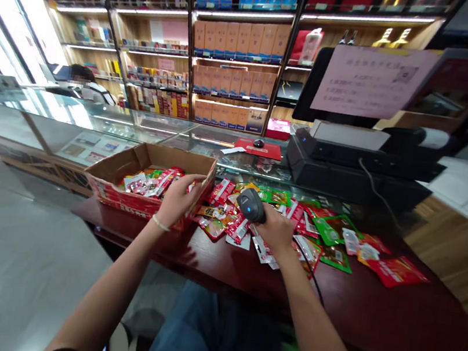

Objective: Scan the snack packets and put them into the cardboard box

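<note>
Right grip (276,229): closed around the handle of a dark scanner (251,204); scanner head projects from the far left side of the fist, small blue light showing on it. Black cable (313,275) emerges beside the right forearm. Below and around the scanner: loose snack packets (239,228), red, green and white, spread over the table (371,313), reaching well to the right of this grip.

Left grip (180,200): at the right end of an open cardboard box (114,197), fingers bent; cannot tell whether they hold anything. Packets inside the box (145,184) lie just left of it.
</note>
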`<action>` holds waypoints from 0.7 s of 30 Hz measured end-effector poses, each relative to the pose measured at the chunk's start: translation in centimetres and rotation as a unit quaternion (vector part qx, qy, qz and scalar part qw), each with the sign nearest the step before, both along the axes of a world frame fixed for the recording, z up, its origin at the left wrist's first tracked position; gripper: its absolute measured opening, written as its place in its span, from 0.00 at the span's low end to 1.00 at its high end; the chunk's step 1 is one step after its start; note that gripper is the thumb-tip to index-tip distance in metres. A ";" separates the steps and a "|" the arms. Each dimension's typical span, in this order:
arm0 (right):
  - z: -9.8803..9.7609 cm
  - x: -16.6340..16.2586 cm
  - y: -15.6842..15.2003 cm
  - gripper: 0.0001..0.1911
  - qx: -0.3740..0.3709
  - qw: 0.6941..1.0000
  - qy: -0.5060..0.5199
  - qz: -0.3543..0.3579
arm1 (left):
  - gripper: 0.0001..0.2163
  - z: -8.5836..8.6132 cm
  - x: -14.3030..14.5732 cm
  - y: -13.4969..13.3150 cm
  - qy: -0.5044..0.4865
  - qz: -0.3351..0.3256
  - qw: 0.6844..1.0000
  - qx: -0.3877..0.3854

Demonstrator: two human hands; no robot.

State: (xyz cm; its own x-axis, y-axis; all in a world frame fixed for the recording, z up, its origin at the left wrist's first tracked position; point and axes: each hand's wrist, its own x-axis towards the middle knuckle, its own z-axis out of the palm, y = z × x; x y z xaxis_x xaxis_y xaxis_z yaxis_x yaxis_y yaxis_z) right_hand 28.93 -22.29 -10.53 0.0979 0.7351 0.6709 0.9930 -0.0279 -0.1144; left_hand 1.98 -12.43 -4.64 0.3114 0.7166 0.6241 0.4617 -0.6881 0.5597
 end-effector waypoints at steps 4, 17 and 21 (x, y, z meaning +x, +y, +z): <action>-0.6 2.3 -1.0 0.16 -0.002 0.999 0.009 -0.041 | 0.13 -1.2 4.4 -0.9 0.009 -0.088 0.996 -0.008; -4.7 5.8 -2.1 0.16 0.010 0.994 0.036 -0.102 | 0.29 -11.0 14.2 4.0 0.163 -0.162 0.973 -0.007; -4.7 5.7 -2.4 0.15 0.012 0.995 0.036 -0.097 | 0.25 -12.2 15.5 5.5 0.208 -0.171 0.963 0.028</action>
State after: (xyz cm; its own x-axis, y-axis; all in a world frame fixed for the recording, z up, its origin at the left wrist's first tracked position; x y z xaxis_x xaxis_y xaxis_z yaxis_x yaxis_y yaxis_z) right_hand 34.66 -24.66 -15.26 0.2860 0.6815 0.6736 0.9581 -0.2156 -0.1887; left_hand 17.44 -6.95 -16.81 0.7542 0.4965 0.4297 0.3792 -0.8636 0.3322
